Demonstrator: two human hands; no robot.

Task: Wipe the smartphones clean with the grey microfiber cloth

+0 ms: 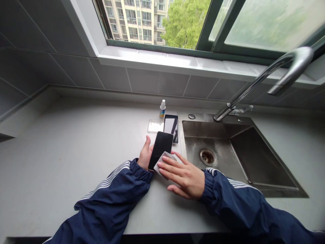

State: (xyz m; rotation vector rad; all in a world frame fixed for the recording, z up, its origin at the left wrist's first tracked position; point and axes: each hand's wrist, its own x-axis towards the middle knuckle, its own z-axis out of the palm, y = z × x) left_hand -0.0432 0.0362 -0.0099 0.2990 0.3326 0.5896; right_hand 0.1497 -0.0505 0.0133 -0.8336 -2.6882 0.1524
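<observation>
A black-screened smartphone (pixel 160 146) rests tilted in my left hand (pixel 145 156), which grips it from below and behind; the thumb stands up at its left side. With fingers stretched flat, my right hand (pixel 184 174) presses a small pale grey cloth (pixel 162 159) with a zigzag edge against the phone's lower right part. Some of the cloth is hidden under the fingers. Just beyond the phone lie a second dark-framed phone (pixel 174 134) with a reflective screen and a clear phone case (pixel 155 125). Behind them stands a small white-capped bottle (pixel 162 109).
To the right, a steel sink (pixel 276 193) with a drain (pixel 208 157) is set into the light countertop (pixel 76 142). A chrome faucet (pixel 256 83) arches above it. A window sill (pixel 177 62) and grey tiles run along the back.
</observation>
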